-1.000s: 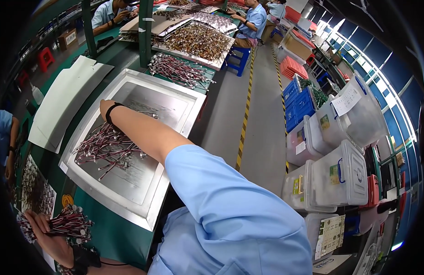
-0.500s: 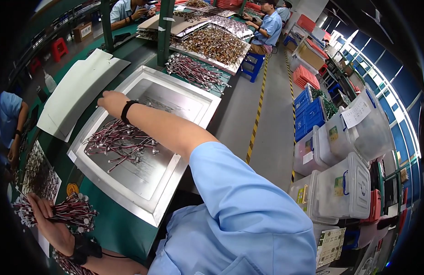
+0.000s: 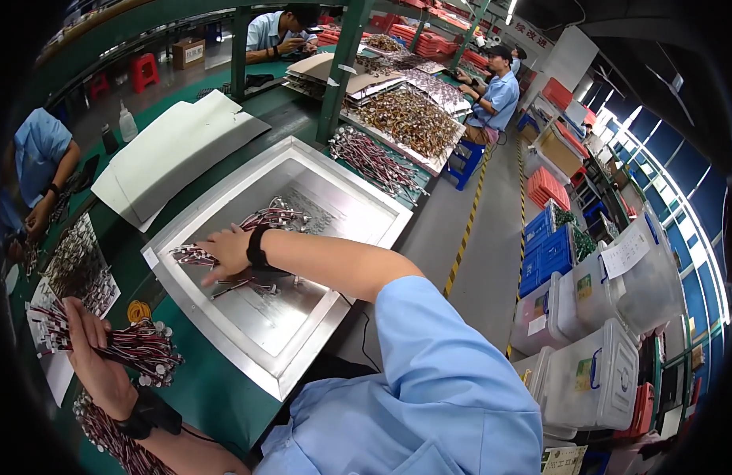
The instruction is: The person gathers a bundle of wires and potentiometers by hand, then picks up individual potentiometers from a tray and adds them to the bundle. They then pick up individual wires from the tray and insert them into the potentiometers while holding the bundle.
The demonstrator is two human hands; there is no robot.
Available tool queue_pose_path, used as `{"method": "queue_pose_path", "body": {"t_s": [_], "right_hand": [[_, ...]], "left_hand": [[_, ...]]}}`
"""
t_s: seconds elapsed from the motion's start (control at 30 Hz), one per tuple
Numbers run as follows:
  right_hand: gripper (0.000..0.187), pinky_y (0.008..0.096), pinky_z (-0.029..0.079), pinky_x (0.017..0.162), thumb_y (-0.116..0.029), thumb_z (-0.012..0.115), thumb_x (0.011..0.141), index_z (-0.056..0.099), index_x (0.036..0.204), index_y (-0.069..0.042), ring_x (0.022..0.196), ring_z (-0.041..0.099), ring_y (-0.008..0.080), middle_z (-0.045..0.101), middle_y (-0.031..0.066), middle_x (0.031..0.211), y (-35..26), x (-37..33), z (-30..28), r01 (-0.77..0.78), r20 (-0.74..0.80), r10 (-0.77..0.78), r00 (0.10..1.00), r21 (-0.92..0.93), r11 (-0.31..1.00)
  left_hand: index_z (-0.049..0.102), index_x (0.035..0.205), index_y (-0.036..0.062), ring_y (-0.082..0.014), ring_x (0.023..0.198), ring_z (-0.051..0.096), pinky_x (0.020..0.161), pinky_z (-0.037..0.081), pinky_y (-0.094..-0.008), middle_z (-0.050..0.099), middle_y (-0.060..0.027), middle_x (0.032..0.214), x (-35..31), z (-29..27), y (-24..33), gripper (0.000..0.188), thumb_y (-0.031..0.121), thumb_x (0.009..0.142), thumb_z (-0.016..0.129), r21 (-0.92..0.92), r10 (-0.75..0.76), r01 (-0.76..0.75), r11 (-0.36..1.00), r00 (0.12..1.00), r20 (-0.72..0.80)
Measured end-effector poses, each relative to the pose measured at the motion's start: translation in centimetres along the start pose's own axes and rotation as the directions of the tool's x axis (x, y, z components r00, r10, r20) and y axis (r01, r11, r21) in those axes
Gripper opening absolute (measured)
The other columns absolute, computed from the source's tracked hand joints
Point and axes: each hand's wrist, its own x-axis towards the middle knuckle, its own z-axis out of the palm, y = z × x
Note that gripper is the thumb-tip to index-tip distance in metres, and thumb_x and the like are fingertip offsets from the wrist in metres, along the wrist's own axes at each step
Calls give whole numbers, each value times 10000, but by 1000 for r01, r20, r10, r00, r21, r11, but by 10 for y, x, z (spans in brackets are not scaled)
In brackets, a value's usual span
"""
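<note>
My left hand (image 3: pixel 98 366) is closed around a thick bundle of short red-and-black wire leads (image 3: pixel 148 350) with small silvery round ends. It is held at the near left, over the green table. My right hand (image 3: pixel 227 252) lies palm down, fingers spread, on a loose pile of the same wire leads (image 3: pixel 275 218) inside a shallow metal-framed tray (image 3: pixel 199 321). Part of that pile is hidden under the hand and wrist. A few leads lie by the thumb on the tray's shiny floor.
White sheets (image 3: pixel 172 154) lie beyond the tray's left side. More wire leads (image 3: pixel 374 162) are heaped past its far edge, near a green post (image 3: pixel 340 79). Another bunch (image 3: pixel 112 435) lies below my left forearm. Co-workers sit at the left and far end. Clear plastic bins (image 3: pixel 591 380) stand right.
My right hand has come from the tray's far left rim down onto the wire pile, its fingers now spread. My left hand still holds its bundle. The whole view has shifted.
</note>
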Motion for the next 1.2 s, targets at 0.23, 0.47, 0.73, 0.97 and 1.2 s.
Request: {"method": "queue_pose_path", "body": {"t_s": [0.23,0.47,0.73,0.97,1.2], "right_hand": [[1339,548,97,1090,-707,739,432,82,1459,-152,1343,179,433,180,276,1445,-23,-53,1,178,128,-136,982,-426,887],[1286,595,174,1047,-586,809,448,141,1434,-100,1228,397,393,422,251,1293,4,-10,2,-99,-67,82,994,-306,947],[458,385,467,811,-280,760,657,609,1026,-54,934,596,336,632,187,984,52,4,-21,-23,-13,22,1000,-79,997],[277,435,442,835,-225,666,712,620,861,4,930,547,380,598,211,935,5,25,-10,28,38,-13,999,-433,901],[289,416,458,622,-134,506,833,495,1070,32,660,573,329,601,194,773,50,-13,-13,26,-224,-28,974,-10,1000]], "left_hand": [[580,1021,-21,-60,577,289,610,315,-220,303,48,617,-1,9,-1,299,258,958,494,26,-20,20,999,1000,-20],[589,933,9,-55,554,289,597,324,-229,316,54,595,-13,13,5,240,237,947,516,-19,-60,59,998,995,-82],[600,884,5,-51,561,343,584,334,-221,375,59,601,-10,30,7,219,215,923,550,15,-12,11,1000,999,31],[600,882,-3,-55,543,367,543,341,-219,404,51,588,-12,19,12,240,232,913,562,73,-3,3,997,1000,8],[588,965,8,-59,655,513,563,434,-224,620,-26,810,-1,35,-33,300,290,870,620,0,78,-79,997,994,75]]}}
